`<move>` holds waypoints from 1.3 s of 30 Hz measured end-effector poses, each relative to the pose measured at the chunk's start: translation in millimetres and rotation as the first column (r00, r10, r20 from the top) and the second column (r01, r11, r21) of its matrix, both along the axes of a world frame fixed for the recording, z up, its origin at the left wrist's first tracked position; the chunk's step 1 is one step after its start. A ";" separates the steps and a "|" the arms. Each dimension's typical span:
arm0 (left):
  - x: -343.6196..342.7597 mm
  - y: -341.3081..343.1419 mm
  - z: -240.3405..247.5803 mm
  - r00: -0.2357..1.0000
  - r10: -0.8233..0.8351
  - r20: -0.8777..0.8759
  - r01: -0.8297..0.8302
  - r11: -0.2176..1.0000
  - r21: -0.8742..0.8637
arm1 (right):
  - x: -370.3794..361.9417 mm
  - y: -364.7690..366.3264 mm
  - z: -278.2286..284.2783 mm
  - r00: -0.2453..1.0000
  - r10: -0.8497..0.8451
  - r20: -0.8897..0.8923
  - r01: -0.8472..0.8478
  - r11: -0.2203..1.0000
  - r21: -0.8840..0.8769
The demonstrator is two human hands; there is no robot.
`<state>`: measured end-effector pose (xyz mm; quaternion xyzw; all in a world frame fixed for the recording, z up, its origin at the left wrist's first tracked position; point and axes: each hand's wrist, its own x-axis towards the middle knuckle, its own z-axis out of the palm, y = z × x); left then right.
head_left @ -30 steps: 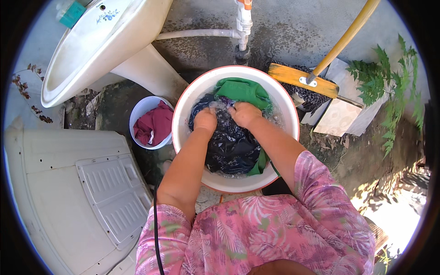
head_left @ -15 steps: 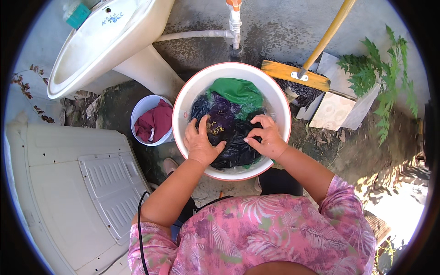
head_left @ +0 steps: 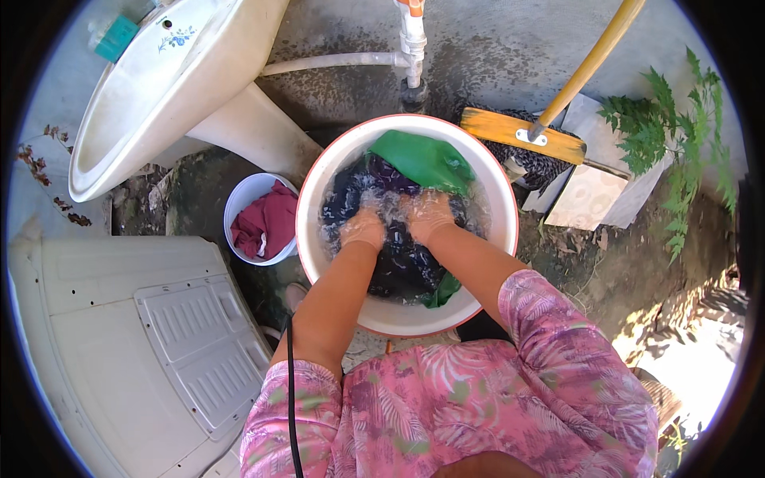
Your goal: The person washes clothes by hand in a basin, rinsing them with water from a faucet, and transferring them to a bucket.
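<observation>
A white round basin (head_left: 310, 253) with a red rim holds water and soaking clothes. Both my hands are pushed down into the water, pressing on dark clothes (head_left: 402, 267). My left hand (head_left: 365, 227) is under the surface at the basin's middle left, its fingers hidden by water and cloth. Close beside it, my right hand (head_left: 426, 213) is sunk in the same way, its fingers blurred by the ripples. A green cloth (head_left: 422, 162) bulges out of the water at the far side, and a bit of green shows at the near right.
Left of the basin stands a small white bucket (head_left: 239, 201) with maroon cloth (head_left: 267, 223). A pedestal sink (head_left: 179, 88) is beyond it, and a white panelled appliance (head_left: 96, 319) fills the lower left. A yellow broom (head_left: 518, 135), tiles (head_left: 586, 195) and a white pipe (head_left: 412, 48) are behind.
Both hands have gone from the surface of the dark clothes down into the water and closer together. The water now ripples, and my arms are straighter.
</observation>
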<state>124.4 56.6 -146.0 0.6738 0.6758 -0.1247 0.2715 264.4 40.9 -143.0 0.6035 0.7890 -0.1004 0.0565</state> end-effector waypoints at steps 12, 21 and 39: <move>-12.8 -19.5 90.7 0.044 0.523 0.851 -0.451 0.771 -0.450 | 50.5 -18.9 60.9 0.336 -0.319 -0.886 0.068 0.947 -0.315; -26.1 -66.7 81.7 0.578 0.477 0.662 -0.460 0.861 -0.218 | 80.7 -76.6 83.3 0.726 0.143 -0.673 -0.191 0.982 0.002; 20.0 -11.9 37.7 0.986 0.158 -0.052 -0.159 0.987 -0.021 | 4.1 11.8 15.8 0.997 -0.078 0.008 0.079 0.995 -0.057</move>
